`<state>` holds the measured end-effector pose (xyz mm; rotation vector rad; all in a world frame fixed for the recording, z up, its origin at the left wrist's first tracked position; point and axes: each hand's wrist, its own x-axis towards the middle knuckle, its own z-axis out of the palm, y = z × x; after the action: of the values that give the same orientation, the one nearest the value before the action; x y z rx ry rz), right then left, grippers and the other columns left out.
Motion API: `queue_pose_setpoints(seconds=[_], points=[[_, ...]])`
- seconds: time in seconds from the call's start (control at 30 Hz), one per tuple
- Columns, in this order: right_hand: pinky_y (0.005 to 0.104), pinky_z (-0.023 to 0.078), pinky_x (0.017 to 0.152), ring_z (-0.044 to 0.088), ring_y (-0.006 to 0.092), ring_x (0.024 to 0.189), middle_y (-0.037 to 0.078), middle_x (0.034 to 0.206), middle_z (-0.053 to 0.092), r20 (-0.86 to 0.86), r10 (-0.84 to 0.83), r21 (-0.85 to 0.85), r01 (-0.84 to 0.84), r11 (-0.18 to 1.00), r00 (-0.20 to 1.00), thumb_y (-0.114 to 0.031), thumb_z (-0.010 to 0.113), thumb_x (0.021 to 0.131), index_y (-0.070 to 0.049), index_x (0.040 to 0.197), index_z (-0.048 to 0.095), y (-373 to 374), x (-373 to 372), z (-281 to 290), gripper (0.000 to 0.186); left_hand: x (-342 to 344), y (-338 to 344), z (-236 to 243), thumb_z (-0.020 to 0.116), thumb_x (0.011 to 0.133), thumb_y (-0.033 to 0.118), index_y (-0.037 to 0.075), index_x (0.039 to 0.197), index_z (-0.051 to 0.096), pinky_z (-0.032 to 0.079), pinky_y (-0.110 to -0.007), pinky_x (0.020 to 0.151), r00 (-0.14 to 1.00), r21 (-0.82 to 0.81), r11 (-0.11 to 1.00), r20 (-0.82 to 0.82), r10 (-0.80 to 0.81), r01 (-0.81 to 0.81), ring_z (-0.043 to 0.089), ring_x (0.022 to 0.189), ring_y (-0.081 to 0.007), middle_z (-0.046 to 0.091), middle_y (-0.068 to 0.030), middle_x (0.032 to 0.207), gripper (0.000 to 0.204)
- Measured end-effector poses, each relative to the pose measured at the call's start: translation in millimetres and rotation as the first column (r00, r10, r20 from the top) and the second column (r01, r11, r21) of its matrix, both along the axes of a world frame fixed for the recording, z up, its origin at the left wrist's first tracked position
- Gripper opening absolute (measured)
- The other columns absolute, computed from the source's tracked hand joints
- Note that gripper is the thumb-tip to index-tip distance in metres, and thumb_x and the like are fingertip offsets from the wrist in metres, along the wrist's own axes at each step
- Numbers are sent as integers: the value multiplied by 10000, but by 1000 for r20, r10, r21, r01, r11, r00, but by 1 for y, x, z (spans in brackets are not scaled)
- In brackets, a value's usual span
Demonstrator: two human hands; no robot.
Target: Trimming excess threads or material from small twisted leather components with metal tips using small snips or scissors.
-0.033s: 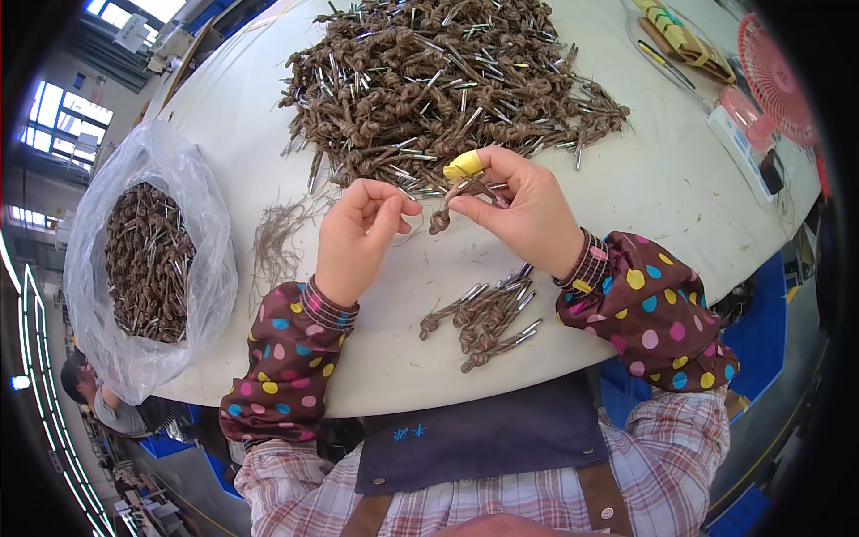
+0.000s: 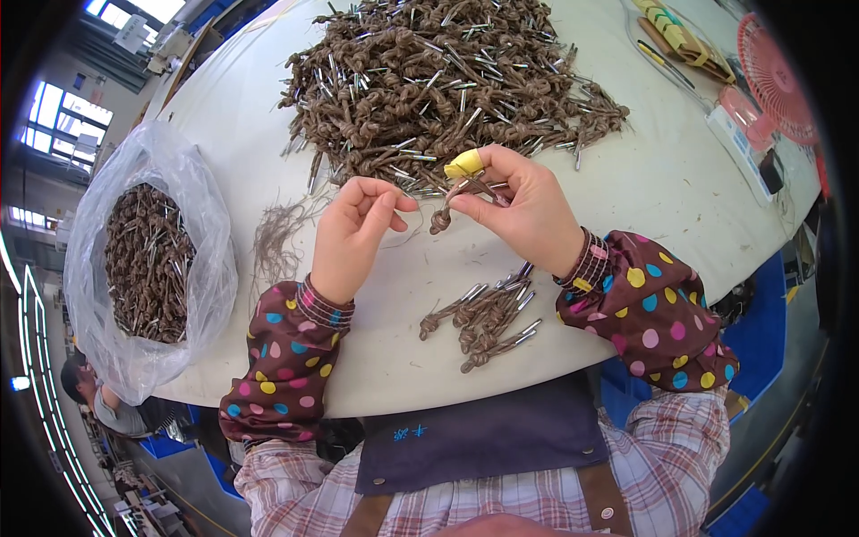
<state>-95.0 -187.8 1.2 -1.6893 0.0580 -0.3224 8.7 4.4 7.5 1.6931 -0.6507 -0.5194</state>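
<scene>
My right hand point(image 2: 528, 206), a yellow wrap point(image 2: 463, 165) on one finger, pinches a knotted brown cord point(image 2: 440, 218) with metal tips. Its knot hangs below the fingertips. To the left, my left hand point(image 2: 360, 228) is closed in a pinch, a small gap away from the cord. A thin thread point(image 2: 413, 234) trails by its fingertips and seems to be held there. Just below the hands lies a small group of similar knotted cords point(image 2: 483, 318). Beyond them rises a large heap of these cords point(image 2: 429, 89), their metal ends pointing many ways.
At the left stands a clear plastic bag point(image 2: 215, 233) filled with knotted cords. Loose thread scraps point(image 2: 277, 240) lie between it and my left hand. A pink fan point(image 2: 777, 80) and a yellow-and-brown bundle point(image 2: 684, 40) sit at the right on the white table point(image 2: 662, 242). Another person point(image 2: 112, 403) is at far left.
My left hand has drawn slightly left, widening the gap to my right hand. My right hand keeps its place and its hold on the knotted cord.
</scene>
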Motion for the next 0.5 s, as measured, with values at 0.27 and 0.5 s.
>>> queue_pose_setpoints(seconds=[0.27,0.5], points=[[203,498,724,610,65,846,43,1020,633,-8,58,-108,-58,992,998,-24,662,833,6,1123,565,-2,1,1,308,0,0,6,618,886,102,2,1146,609,482,-223,759,954,163,953,122,-274,254,607,836,-95,633,-48,1002,279],[206,504,716,609,66,832,38,996,634,21,98,-128,-95,987,995,-21,669,824,10,1134,569,0,1,1,328,1,-2,3,649,860,68,-7,1055,663,497,-227,751,964,132,963,96,-248,235,621,823,-99,656,-70,932,209]])
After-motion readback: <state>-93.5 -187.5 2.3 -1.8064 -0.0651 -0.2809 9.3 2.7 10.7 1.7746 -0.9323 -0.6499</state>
